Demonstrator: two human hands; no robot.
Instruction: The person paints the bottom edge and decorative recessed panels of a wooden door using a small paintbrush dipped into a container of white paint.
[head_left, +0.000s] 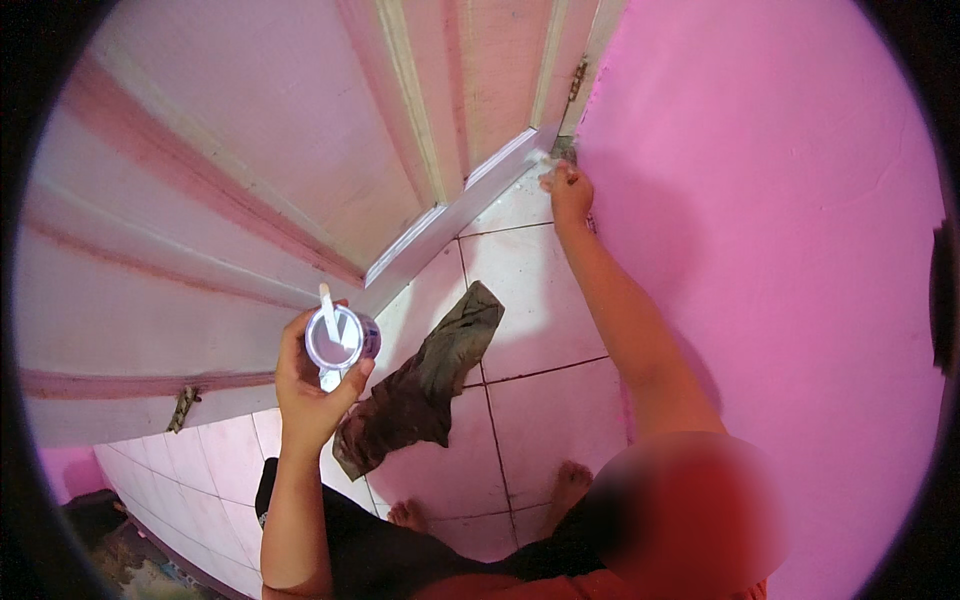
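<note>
Plastic, by appearance: a small open tub (342, 338) with a white stick standing in it, gripped round its wall by the left hand (312, 385). Judged light, rigid, liable to spill if tilted. Right hand (568, 192) closed at the floor corner by the door (300, 150); what it holds is indistinct. Tub contents hidden.

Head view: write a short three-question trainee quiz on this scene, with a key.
1. True or false: the left hand holds a small round container with a white stick standing in it.
2. Where does the right hand reach? A) the dark rag B) the floor corner where the pink wall meets the door C) the container
3. What lies on the tiled floor between the two arms?

Key: 1 true; 2 B; 3 a dark crumpled rag.
</note>
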